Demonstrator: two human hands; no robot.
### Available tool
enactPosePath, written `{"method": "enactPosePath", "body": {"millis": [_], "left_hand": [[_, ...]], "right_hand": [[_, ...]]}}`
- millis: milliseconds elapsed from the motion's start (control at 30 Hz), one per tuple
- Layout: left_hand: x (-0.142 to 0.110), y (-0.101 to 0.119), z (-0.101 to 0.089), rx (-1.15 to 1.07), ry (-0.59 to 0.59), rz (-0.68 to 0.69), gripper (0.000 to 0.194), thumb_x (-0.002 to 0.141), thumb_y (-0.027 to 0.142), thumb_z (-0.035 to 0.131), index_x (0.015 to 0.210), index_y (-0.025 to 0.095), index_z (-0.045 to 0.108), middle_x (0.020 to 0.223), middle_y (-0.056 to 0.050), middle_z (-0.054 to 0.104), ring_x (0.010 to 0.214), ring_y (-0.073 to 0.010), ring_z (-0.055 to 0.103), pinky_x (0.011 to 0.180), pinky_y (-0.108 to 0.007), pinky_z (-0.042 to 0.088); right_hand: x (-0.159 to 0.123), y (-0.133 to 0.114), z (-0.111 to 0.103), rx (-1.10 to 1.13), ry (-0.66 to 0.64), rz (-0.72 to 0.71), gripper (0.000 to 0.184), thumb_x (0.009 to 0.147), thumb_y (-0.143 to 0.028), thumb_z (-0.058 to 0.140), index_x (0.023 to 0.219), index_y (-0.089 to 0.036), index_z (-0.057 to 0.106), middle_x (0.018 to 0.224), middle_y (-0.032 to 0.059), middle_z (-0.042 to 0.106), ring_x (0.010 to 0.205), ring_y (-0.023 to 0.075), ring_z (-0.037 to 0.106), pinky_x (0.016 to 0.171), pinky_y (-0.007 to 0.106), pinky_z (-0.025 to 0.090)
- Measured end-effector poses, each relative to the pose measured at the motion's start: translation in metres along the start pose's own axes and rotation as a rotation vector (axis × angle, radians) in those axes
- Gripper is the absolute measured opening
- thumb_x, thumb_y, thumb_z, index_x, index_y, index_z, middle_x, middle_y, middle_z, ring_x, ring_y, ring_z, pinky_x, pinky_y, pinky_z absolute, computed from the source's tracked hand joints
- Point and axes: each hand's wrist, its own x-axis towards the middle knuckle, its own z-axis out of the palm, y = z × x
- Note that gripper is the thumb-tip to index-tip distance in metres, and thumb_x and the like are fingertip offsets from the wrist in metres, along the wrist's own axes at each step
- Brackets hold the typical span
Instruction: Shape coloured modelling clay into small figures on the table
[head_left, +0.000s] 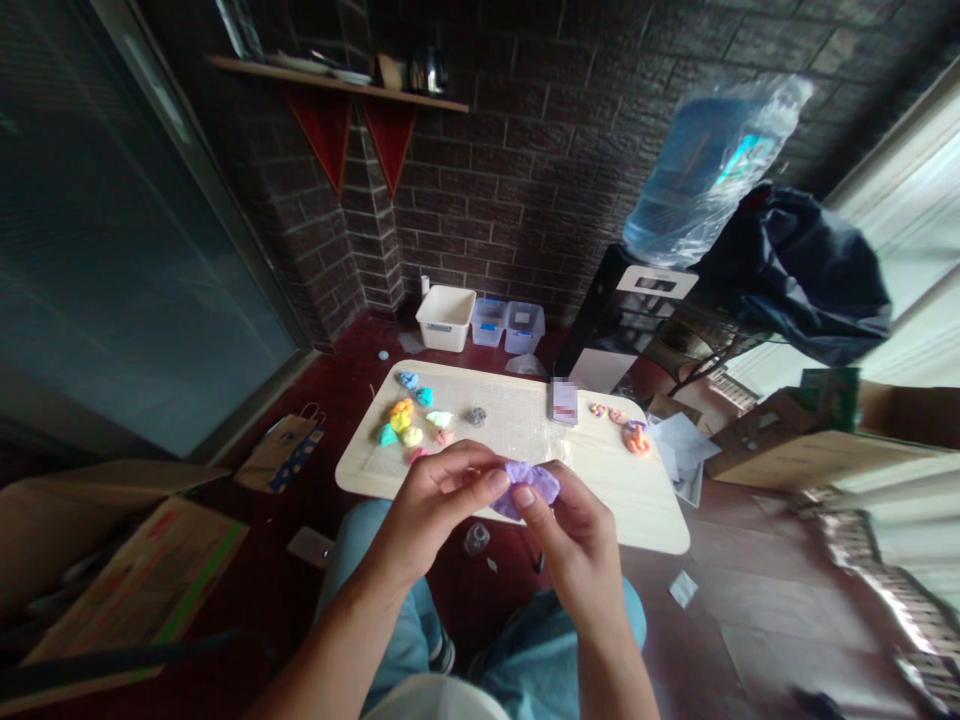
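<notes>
Position of purple lump (535, 478): raised at the near side of the desk (645, 505), pinched between left hand (442, 490) and right hand (577, 525). Left thumb bears on its left side; right thumb presses its near face (some fingers behind it are hidden). Coloured lumps (402, 410) are grouped on the left part of the desk. A grey lump (478, 416) sits apart, near the middle. A small pack (565, 405) stands near the far edge, with an orange-and-purple piece (637, 440) to its right.
</notes>
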Motion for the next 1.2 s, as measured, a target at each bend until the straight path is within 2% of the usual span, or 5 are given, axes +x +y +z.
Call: {"method": "enactPosePath", "body": {"millis": [400, 600, 767, 867, 1200], "left_hand": [[0.000, -0.005, 0.000, 0.340, 0.097, 0.242, 0.012, 0.085, 0.030, 0.070, 0.080, 0.019, 0.073, 0.083, -0.002, 0.065, 0.088, -0.0162, 0.061, 0.082, -0.026, 0.048], [0.001, -0.006, 0.000, 0.427, 0.135, 0.295, 0.013, 0.086, 0.029, 0.069, 0.080, 0.019, 0.071, 0.084, -0.003, 0.067, 0.087, -0.0175, 0.062, 0.081, -0.027, 0.048], [0.001, -0.009, -0.004, 0.493, 0.148, 0.364, 0.007, 0.085, 0.026, 0.069, 0.082, 0.021, 0.071, 0.089, -0.004, 0.069, 0.092, -0.0180, 0.062, 0.084, -0.028, 0.047], [0.001, -0.008, -0.005, 0.515, 0.149, 0.379, 0.006, 0.085, 0.026, 0.069, 0.083, 0.021, 0.072, 0.090, -0.004, 0.070, 0.092, -0.0186, 0.063, 0.085, -0.028, 0.048], [0.000, -0.008, -0.002, 0.544, 0.171, 0.390, 0.004, 0.085, 0.023, 0.069, 0.084, 0.021, 0.072, 0.089, -0.003, 0.069, 0.094, -0.0177, 0.063, 0.084, -0.027, 0.048]], "right_hand": [[0.001, 0.004, 0.001, -0.010, 0.005, -0.045, 0.025, 0.091, -0.034, 0.064, 0.071, -0.020, 0.058, 0.066, -0.0039, 0.050, 0.064, 0.0115, 0.044, 0.059, 0.024, 0.034], [0.001, 0.003, 0.000, 0.030, -0.024, 0.008, 0.030, 0.089, -0.045, 0.064, 0.073, -0.019, 0.060, 0.068, -0.0026, 0.051, 0.066, 0.0127, 0.045, 0.061, 0.025, 0.036], [0.001, 0.008, -0.004, 0.288, -0.062, 0.218, 0.048, 0.093, -0.061, 0.046, 0.074, -0.019, 0.061, 0.066, -0.0002, 0.051, 0.060, 0.0137, 0.041, 0.054, 0.026, 0.034], [0.002, 0.011, -0.005, 0.397, -0.093, 0.321, 0.045, 0.088, -0.060, 0.055, 0.069, -0.020, 0.060, 0.063, -0.0003, 0.050, 0.056, 0.0131, 0.039, 0.050, 0.025, 0.031], [0.006, 0.004, -0.004, 0.256, -0.097, 0.167, 0.030, 0.091, -0.046, 0.060, 0.077, -0.021, 0.067, 0.073, -0.0003, 0.053, 0.068, 0.0139, 0.046, 0.064, 0.026, 0.037]]}}
